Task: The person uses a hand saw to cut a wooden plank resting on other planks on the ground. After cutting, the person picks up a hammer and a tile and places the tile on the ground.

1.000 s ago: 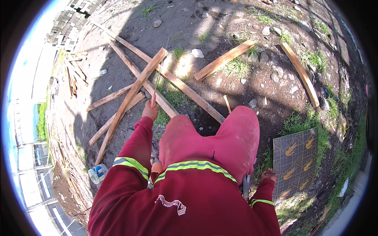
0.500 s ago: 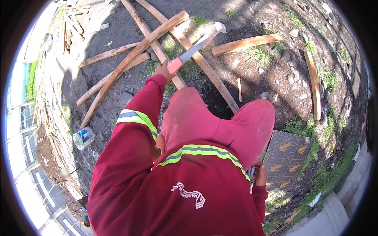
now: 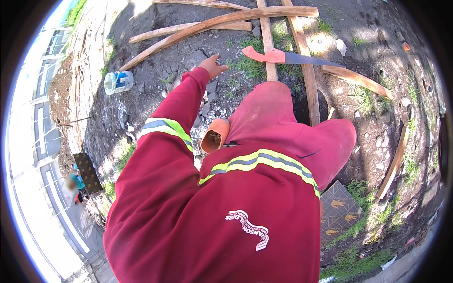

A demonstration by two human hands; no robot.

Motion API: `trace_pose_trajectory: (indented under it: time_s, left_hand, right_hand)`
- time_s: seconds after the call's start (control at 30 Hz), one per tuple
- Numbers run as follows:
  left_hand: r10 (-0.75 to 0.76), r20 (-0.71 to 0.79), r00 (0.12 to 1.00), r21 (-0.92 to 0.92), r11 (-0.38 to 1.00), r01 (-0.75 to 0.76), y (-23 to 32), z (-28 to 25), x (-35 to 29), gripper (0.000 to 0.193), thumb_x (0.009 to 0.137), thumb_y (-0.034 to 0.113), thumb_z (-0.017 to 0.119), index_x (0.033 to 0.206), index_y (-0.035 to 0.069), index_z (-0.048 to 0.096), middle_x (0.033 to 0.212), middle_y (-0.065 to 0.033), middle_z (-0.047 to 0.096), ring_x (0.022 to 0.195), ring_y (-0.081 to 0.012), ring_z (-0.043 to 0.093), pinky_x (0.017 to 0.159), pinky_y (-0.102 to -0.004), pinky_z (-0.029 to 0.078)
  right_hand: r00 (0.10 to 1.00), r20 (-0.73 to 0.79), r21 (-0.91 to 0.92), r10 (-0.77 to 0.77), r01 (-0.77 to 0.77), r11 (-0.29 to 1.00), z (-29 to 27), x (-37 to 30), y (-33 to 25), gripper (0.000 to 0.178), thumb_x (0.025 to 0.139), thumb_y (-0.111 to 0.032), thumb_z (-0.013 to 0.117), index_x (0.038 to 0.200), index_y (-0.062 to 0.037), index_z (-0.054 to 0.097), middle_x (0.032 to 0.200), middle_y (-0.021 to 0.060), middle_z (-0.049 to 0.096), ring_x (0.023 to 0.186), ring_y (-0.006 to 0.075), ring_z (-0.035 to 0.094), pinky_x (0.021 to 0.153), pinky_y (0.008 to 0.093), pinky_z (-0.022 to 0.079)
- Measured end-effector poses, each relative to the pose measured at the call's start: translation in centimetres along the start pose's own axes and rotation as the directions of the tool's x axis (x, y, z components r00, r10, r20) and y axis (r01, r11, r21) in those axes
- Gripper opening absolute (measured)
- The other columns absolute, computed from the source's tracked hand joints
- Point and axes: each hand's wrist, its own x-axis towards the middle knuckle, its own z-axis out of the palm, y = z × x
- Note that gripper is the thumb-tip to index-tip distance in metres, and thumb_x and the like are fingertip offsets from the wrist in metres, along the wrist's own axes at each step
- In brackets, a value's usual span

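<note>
My left hand is empty, its fingers apart, stretched out over the bare ground left of my knee. To its right, a handsaw with a salmon-pink handle and grey blade rests across two wooden boards, blade pointing right. The handle lies over the narrower board; the blade crosses the wider board. My right hand is hidden behind my torso. By my left hip shows an orange, open-ended hollow thing whose kind I cannot make out.
Several long timbers cross at the far side. A clear plastic bucket stands at left. A dark printed panel lies at right, near a short board and grass. Another person is far off at left.
My left hand has let go of the handsaw, which now lies on the boards, and has moved left of it. My view has swung left; my right hand has gone out of sight.
</note>
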Motion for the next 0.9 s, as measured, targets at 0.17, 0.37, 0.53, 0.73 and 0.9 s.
trace_pose_trajectory:
  time_s: [0.17,0.37,0.53,0.73,0.9]
  left_hand:
    - [-0.072,-0.027,0.997,-0.058,0.996,0.07,-5.0,1.3,-4.0,0.072,0.081,0.046,0.073,0.134,0.002,0.051,0.106,-0.0205,0.069,0.1,-0.0297,0.067,0.088,-0.0369,0.051]
    - [-0.116,0.016,0.993,-0.148,0.982,0.117,-5.1,4.1,-5.4,0.068,0.083,0.043,0.072,0.132,0.0,0.052,0.104,-0.0194,0.069,0.093,-0.0252,0.068,0.082,-0.0347,0.052]
    - [0.014,0.084,0.996,-0.227,0.974,0.006,-0.4,5.4,-2.0,0.072,0.081,0.046,0.073,0.132,0.0,0.052,0.102,-0.0201,0.069,0.091,-0.0269,0.068,0.081,-0.0367,0.052]
    - [0.288,0.116,0.95,-0.317,0.918,-0.24,7.9,5.8,2.4,0.061,0.087,0.033,0.071,0.133,-0.001,0.049,0.09,-0.011,0.066,0.078,-0.0146,0.061,0.069,-0.0291,0.049]
    - [0.408,0.196,0.891,-0.308,0.889,-0.339,13.6,6.5,4.0,0.062,0.088,0.032,0.07,0.135,-0.001,0.048,0.102,-0.0129,0.067,0.089,-0.0156,0.063,0.077,-0.0298,0.05]
  right_hand:
    - [0.996,0.036,0.076,-0.081,0.078,0.994,-0.2,0.3,0.2,0.025,0.1,-0.023,0.052,0.108,0.0002,0.057,0.097,0.0033,0.059,0.086,0.0092,0.051,0.078,0.0265,0.043]
    - [0.995,-0.039,0.087,-0.092,0.095,0.992,1.3,-1.2,-1.6,0.028,0.099,-0.024,0.055,0.112,0.0009,0.058,0.1,0.0051,0.06,0.09,0.0114,0.053,0.081,0.028,0.044]
    - [0.982,-0.155,0.198,-0.105,0.135,0.971,2.8,-2.3,-2.4,0.03,0.096,-0.023,0.06,0.112,0.0022,0.059,0.101,0.0062,0.059,0.092,0.0128,0.054,0.084,0.0289,0.044]
    - [0.936,-0.344,0.064,-0.07,0.097,0.993,4.0,-2.5,-2.6,0.019,0.095,-0.015,0.058,0.102,0.002,0.063,0.102,0.0093,0.058,0.093,0.0158,0.054,0.081,0.0297,0.044]
    - [0.931,-0.345,-0.015,-0.119,0.121,0.993,5.2,-2.7,-4.2,0.019,0.087,-0.015,0.066,0.098,0.0012,0.064,0.108,0.0132,0.055,0.101,0.0239,0.056,0.088,0.0331,0.046]
